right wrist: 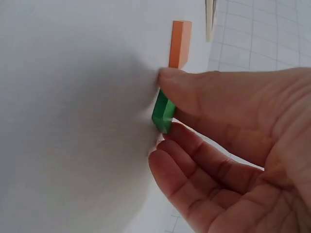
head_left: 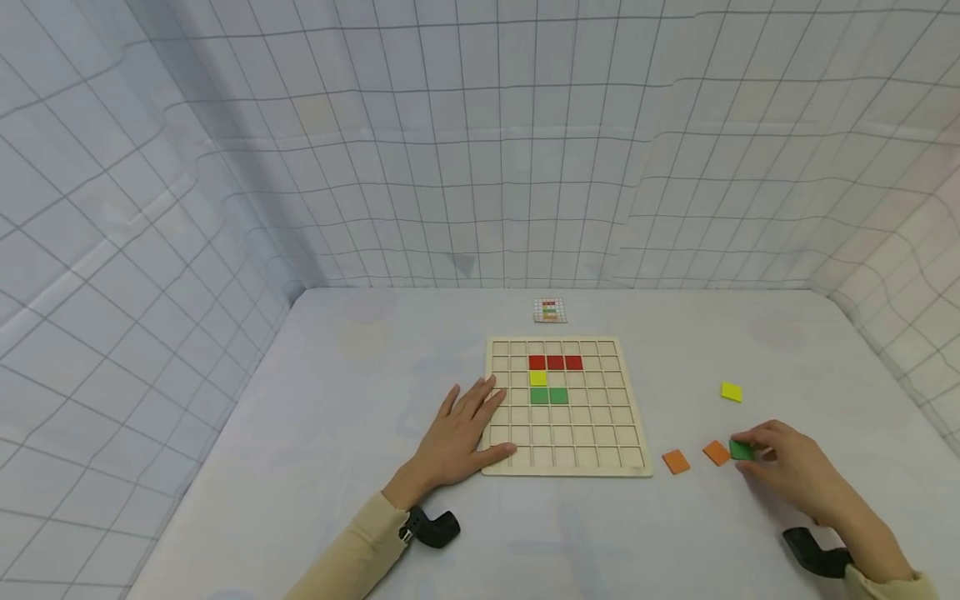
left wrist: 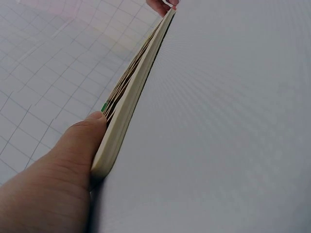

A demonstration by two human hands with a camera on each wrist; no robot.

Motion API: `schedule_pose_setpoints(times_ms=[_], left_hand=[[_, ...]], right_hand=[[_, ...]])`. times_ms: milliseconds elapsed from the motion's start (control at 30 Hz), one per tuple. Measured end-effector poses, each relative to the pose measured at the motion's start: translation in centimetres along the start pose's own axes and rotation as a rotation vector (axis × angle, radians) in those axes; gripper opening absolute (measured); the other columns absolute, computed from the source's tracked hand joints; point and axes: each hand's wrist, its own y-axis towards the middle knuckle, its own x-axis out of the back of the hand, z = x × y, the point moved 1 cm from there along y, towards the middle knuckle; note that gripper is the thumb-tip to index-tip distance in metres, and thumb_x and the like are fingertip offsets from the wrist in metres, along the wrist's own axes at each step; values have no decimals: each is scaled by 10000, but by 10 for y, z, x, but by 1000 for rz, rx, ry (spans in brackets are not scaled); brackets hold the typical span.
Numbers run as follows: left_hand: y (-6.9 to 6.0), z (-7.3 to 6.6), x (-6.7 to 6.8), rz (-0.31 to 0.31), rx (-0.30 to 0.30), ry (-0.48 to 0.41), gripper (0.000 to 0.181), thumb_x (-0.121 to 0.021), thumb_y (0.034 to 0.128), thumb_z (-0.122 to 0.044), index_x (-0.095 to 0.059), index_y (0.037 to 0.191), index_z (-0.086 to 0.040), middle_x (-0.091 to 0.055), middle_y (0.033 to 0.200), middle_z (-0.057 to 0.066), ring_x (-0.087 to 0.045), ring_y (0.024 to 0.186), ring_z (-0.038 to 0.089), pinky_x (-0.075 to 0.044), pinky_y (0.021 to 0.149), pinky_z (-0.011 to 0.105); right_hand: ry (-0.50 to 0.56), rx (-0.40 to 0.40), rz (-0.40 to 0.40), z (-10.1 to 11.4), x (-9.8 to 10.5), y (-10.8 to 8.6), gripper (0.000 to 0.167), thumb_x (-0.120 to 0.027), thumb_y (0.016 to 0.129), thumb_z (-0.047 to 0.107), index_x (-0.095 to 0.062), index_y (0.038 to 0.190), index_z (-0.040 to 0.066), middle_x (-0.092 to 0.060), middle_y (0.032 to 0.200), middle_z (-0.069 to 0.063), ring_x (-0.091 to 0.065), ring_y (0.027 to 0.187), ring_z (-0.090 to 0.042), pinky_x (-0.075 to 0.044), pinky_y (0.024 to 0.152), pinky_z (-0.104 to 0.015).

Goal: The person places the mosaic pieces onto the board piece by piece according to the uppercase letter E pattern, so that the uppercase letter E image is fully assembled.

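A green square tile [head_left: 741, 451] is pinched between thumb and fingertips of the right hand [head_left: 795, 471] — just right of two orange tiles [head_left: 677, 462], with a loose yellow tile [head_left: 731, 392] lying farther off. The pale grid board [head_left: 642, 472] is touched along its left side by the left hand [head_left: 453, 442], fingers spread; three red tiles [head_left: 555, 362] are seated in its far cells.

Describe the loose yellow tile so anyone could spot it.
Start at the gridded board. To its right in the head view, beyond the right hand, lies the yellow tile. Its off-board neighbours, two orange tiles and one green tile, differ in colour.
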Motion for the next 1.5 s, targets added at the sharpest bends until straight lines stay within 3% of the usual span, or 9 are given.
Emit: schedule_pose_setpoints(times_ms=[233, 433, 533, 767, 1133, 1500], left_hand=[[1, 1, -3, 2, 0, 16, 814, -415, 922, -637, -260, 1511, -96, -170, 1562, 98, -128, 1425, 242, -56, 1125, 484], [0, 0, -4, 16, 11, 24, 821, -421, 918, -640, -248, 1515, -104, -163, 1564, 92, -114, 1428, 231, -44, 1128, 477], [-1, 0, -3, 25, 18, 26, 819, -437, 916, -631, -245, 1516, -109, -161, 1565, 86, -104, 1430, 220, -48, 1128, 478], [-1, 1, -3, 35, 22, 26, 823, -417, 918, -644, -232, 1520, -115, -143, 1569, 76, -89, 1432, 214, -38, 1130, 472], [1, 3, -4, 24, 14, 21, 820, -402, 918, -653, -228, 1521, -125, -142, 1570, 78, -83, 1433, 212, -21, 1130, 463], [1, 3, -3, 14, 11, 16, 819, -418, 917, -644, -253, 1514, -109, -158, 1567, 78, -95, 1431, 211, -41, 1129, 473]], right_hand=[[11, -18, -46, -1, 0, 3, 211, -773, 751, 28, -663, 929, -2, -600, 889, -38, -580, 782, -213, -503, 619, -275], [17, -29, -10, 0, 3, 9, 209, -760, 769, 44, -588, 887, 59, -575, 784, 18, -516, 683, -118, -436, 546, -246], [21, 11, -20, 5, 5, 14, 184, -740, 781, 23, -585, 859, 86, -560, 743, 35, -490, 648, -91, -417, 519, -235], [48, 182, -146, 35, 1, 37, 198, -750, 760, -29, -623, 843, 98, -484, 709, 55, -429, 594, -54, -377, 489, -230], [189, 301, -46, 88, -29, 89, 176, -703, 802, -70, -625, 879, 68, -516, 752, 36, -479, 648, -113, -432, 558, -249], [271, 355, 36, 109, -52, 124, 119, -687, 837, -15, -647, 877, 90, -580, 786, 58, -531, 717, -124, -474, 634, -275]])
